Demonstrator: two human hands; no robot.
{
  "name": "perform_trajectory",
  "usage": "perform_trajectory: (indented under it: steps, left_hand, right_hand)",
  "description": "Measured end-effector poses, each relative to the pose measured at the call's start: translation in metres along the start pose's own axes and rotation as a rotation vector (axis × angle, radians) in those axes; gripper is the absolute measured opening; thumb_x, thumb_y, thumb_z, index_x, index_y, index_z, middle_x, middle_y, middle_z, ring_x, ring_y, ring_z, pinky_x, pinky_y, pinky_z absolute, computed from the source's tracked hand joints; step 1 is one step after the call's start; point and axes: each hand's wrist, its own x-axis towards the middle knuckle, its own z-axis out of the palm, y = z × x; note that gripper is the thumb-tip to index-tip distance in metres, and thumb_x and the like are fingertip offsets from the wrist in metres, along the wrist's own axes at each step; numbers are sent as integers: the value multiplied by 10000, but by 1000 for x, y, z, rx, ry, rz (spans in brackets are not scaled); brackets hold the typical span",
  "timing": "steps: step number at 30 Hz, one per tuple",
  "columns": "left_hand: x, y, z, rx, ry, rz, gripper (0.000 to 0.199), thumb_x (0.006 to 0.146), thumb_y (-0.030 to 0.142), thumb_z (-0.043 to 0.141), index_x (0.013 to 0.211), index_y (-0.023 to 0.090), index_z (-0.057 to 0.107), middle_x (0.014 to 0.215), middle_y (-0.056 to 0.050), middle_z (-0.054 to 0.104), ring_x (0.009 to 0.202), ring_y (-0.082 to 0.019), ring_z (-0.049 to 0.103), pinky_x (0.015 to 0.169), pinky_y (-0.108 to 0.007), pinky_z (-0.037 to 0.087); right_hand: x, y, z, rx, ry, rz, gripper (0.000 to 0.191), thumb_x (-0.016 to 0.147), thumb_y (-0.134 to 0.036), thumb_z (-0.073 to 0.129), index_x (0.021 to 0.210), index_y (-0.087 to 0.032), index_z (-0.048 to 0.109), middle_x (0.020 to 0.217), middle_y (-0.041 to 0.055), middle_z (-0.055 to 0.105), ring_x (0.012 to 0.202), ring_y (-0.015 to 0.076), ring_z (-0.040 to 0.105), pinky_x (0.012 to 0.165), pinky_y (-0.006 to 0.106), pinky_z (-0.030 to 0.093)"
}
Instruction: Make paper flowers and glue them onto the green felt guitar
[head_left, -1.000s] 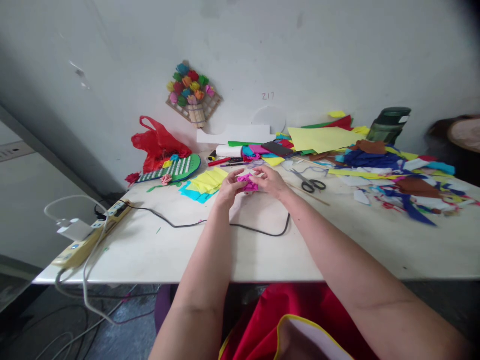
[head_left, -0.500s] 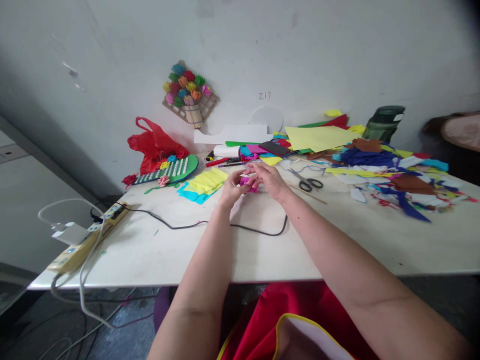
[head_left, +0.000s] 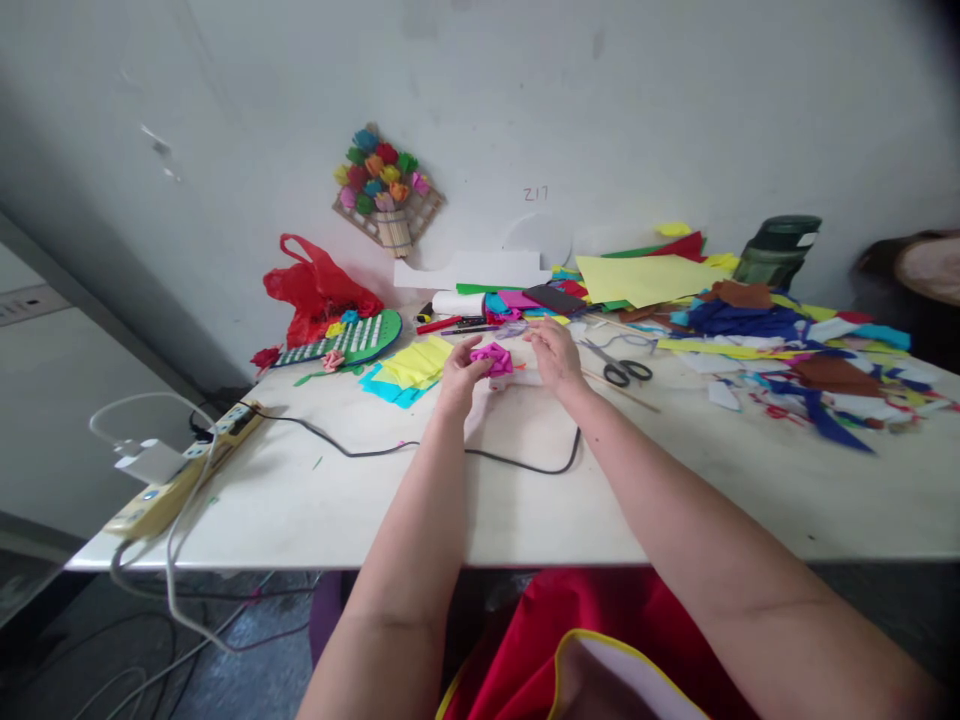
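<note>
A crumpled magenta paper piece is held above the white table by the left hand, its near-left edge being pinched between thumb and fingers while the rest is left jutting out toward the right. The right hand is held just beside it, apart from the paper, with its fingers bent and brought near the thumb (whether anything thin is gripped there cannot be told). Yellow sheets are seen left of the left hand, and scissors right of the right.
</note>
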Motion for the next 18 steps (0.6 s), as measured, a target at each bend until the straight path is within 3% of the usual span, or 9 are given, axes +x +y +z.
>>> perform_trajectory:
  steps: [4, 8, 11, 14, 16, 18]
  left_hand:
    - [3, 0, -1, -138, 70, -40, 540, 513, 212, 722, 1028, 165, 566, 781, -4, 626, 716, -156, 622, 752, -344, 490]
    - [4, 1, -1, -183, 107, -49, 499, 507, 214, 721, 984, 171, 583, 819, -9, 636, 733, -147, 624, 754, -327, 494]
    - [4, 1, -1, -203, 111, -57, 472, 504, 204, 705, 961, 170, 589, 801, -5, 635, 710, -134, 612, 720, -305, 489]
    - [5, -1, 0, -201, 94, -58, 405, 514, 197, 685, 908, 169, 594, 788, 0, 632, 693, -122, 601, 704, -290, 479]
    - [5, -2, 0, -196, 72, -49, 344, 524, 196, 675, 857, 164, 596, 779, 1, 631, 691, -118, 598, 713, -289, 479]
    - [5, -3, 2, -199, 55, -34, 283, 533, 194, 674, 801, 161, 589, 753, 8, 624, 681, -111, 594, 723, -290, 480]
  right_hand:
    - [0, 8, -3, -180, 93, 48, 254, 800, -165, 394, 743, -166, 642, 1138, 135, 599, 1295, 267, 343, 1095, 452, 224]
    - [1, 7, -14, -308, 200, 58, 239, 748, -150, 457, 911, -146, 632, 1392, 149, 397, 1382, 307, 159, 1092, 522, 161]
    - [1, 5, -19, -327, 231, 71, 299, 701, -111, 457, 936, -161, 635, 1366, 144, 444, 1304, 321, 321, 1038, 532, 247]
    - [-1, 3, -16, -271, 127, 87, 295, 685, -96, 431, 850, -182, 659, 1056, 117, 652, 1046, 281, 543, 937, 471, 373]
    - [-2, 0, -12, -209, 49, 114, 260, 704, -135, 445, 822, -196, 668, 884, 82, 683, 913, 256, 583, 868, 432, 424]
    - [-4, -3, -7, -134, -4, 162, 230, 718, -187, 470, 828, -207, 672, 841, 55, 684, 849, 233, 594, 827, 399, 447]
